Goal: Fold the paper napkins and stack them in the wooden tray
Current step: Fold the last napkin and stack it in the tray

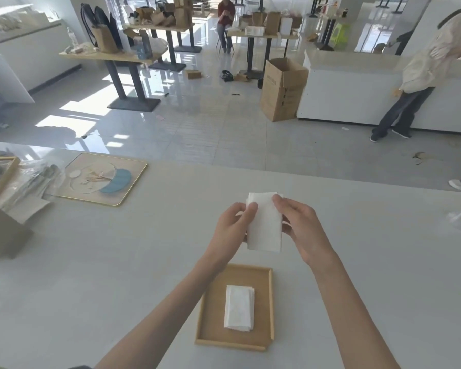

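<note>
Nearest: wooden tray (213, 302) on the white table (91, 262), holding a small stack of folded napkins (239, 308), long side running near to far, lying flat right of the tray's centre.

Just beyond the tray: one folded napkin (265, 225) held up off the table between both hands. Left grip (230, 226) pinches its left long edge, thumb on the face; right grip (300, 227) pinches the upper right corner and edge. Both are closed on the paper, neither released.

Handling, as a judgement: very light, soft, limp tissue — it creases readily, and the layers may fan open if let go at one edge. Best held at opposite edges near the fold and lowered flat onto the stack.

Farther left: a gold-rimmed tray (104, 179). Far off on the floor — a cardboard box (280, 91).
</note>
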`<state>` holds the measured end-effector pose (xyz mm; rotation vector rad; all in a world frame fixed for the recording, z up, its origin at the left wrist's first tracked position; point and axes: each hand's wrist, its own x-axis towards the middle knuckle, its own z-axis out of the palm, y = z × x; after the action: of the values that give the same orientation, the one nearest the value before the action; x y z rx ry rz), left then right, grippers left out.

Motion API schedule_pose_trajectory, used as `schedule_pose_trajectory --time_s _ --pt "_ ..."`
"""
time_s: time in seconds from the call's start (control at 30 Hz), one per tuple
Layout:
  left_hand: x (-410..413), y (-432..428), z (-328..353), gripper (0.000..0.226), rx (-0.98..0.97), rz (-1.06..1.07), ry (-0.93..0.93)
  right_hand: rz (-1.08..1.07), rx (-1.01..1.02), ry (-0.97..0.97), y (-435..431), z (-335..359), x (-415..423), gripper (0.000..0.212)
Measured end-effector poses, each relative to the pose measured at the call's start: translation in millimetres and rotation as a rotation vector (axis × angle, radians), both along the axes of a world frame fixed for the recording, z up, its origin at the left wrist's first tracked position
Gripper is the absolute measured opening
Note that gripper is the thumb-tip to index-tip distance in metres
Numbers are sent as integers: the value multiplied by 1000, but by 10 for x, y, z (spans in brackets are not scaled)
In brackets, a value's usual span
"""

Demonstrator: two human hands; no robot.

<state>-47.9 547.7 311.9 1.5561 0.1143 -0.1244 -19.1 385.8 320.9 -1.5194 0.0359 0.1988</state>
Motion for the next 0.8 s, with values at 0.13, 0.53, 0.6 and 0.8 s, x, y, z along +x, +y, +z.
schedule_pose_trajectory --time_s 0.13,0.53,0.6,0.8 --pt "17 59 8 28 55 64 -74 -41 -30 3 111 -44 -56 42" --pt "-74 87 -221 34 243 166 -34 -306 -519 -235 513 -480 -225 35" --pt "-88 58 -276 34 282 174 -35 -314 -566 -231 541 -543 -217 35" --pt "0 33 -353 33 276 166 -28 -268 -580 -148 547 -598 -149 36"
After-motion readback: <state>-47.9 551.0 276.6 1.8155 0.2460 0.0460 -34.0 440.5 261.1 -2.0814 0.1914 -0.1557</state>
